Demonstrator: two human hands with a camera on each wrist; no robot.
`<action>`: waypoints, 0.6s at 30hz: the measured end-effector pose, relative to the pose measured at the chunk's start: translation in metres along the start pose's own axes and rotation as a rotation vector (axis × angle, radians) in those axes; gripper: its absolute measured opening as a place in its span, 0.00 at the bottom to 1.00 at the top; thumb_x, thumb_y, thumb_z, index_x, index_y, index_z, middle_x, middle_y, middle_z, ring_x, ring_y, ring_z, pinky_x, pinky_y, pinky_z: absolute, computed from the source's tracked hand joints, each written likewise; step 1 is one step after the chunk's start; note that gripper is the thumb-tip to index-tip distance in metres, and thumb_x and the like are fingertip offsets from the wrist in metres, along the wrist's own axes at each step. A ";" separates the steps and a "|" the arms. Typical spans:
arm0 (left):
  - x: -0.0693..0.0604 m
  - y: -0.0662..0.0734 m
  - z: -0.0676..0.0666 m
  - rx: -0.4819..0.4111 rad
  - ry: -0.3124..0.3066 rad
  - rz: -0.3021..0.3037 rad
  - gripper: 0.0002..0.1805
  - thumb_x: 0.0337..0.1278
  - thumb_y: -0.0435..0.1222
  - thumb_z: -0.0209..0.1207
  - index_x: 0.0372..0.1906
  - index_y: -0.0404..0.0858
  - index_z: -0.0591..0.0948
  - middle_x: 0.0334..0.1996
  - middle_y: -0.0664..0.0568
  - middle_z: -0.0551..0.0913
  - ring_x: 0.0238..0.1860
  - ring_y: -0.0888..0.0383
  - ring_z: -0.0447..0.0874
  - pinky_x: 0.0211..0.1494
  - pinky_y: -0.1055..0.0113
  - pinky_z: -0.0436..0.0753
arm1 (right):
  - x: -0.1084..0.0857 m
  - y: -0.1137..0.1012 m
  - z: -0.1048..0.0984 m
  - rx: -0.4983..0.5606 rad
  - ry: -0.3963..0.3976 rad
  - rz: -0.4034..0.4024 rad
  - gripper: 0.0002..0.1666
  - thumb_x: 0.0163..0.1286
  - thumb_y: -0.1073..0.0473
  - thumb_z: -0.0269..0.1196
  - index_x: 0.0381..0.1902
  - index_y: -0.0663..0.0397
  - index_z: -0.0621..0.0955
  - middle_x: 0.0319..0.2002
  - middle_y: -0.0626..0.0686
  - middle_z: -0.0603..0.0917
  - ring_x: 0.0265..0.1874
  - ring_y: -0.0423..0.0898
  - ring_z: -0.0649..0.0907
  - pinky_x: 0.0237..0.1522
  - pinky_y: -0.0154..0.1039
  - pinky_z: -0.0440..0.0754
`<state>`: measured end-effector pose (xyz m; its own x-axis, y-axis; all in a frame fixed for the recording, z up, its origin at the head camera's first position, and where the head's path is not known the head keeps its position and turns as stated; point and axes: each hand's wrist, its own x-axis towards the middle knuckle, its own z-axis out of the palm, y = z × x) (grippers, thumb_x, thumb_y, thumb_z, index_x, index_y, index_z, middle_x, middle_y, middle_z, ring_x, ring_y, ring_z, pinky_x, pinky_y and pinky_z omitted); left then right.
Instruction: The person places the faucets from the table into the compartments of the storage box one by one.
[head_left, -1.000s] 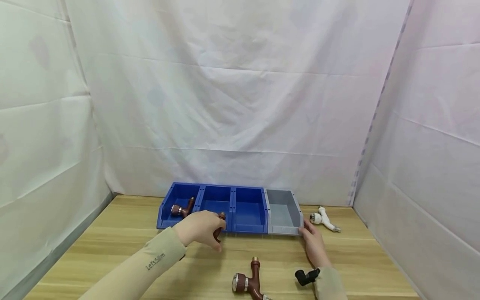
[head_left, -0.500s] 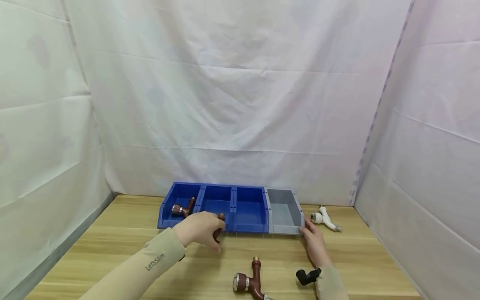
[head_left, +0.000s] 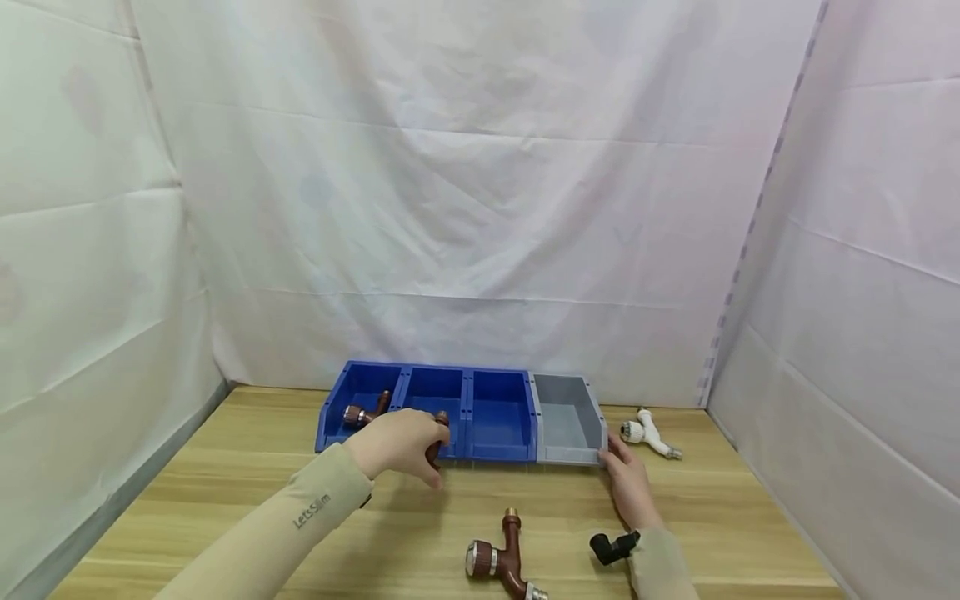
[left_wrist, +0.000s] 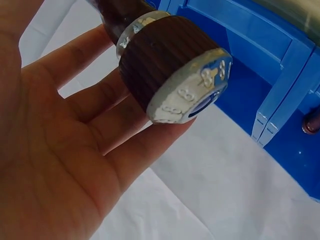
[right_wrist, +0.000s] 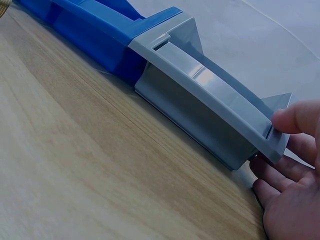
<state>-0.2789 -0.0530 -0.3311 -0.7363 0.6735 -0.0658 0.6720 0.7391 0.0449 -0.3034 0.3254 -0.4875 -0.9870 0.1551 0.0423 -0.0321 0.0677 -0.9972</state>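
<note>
At the front edge of the middle blue bin [head_left: 435,385], the left hand [head_left: 401,442] grips a brown tap [left_wrist: 167,57]! The right hand [head_left: 628,486] pinches the grey bin [right_wrist: 200,117] by its corner; steady bracing and a low, gentle release should serve best.

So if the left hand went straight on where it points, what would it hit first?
Likely the divider between the middle and right blue bins, though depth is unclear: the left hand, holding a brown tap, might clear it.
</note>
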 end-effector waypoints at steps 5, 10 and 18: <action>0.002 0.000 0.001 0.009 0.000 -0.005 0.20 0.42 0.55 0.72 0.34 0.48 0.80 0.18 0.62 0.71 0.23 0.64 0.69 0.33 0.66 0.72 | -0.002 0.001 0.001 0.013 -0.003 -0.004 0.34 0.75 0.64 0.50 0.74 0.65 0.55 0.73 0.62 0.57 0.70 0.50 0.58 0.62 0.31 0.60; 0.000 -0.001 0.004 0.007 -0.008 -0.020 0.21 0.41 0.56 0.72 0.36 0.48 0.81 0.19 0.63 0.71 0.24 0.64 0.70 0.35 0.65 0.74 | -0.004 0.002 0.003 0.012 -0.001 0.002 0.33 0.74 0.64 0.50 0.74 0.65 0.56 0.72 0.62 0.58 0.70 0.49 0.59 0.57 0.25 0.62; -0.001 -0.002 0.005 -0.003 0.001 -0.033 0.21 0.41 0.56 0.73 0.37 0.49 0.81 0.21 0.63 0.72 0.25 0.63 0.70 0.35 0.65 0.74 | -0.003 0.000 0.005 -0.013 -0.014 -0.001 0.34 0.75 0.62 0.51 0.74 0.63 0.56 0.73 0.61 0.58 0.70 0.49 0.57 0.67 0.38 0.57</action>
<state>-0.2788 -0.0555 -0.3362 -0.7584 0.6484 -0.0662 0.6469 0.7612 0.0454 -0.3015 0.3206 -0.4880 -0.9891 0.1409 0.0426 -0.0313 0.0811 -0.9962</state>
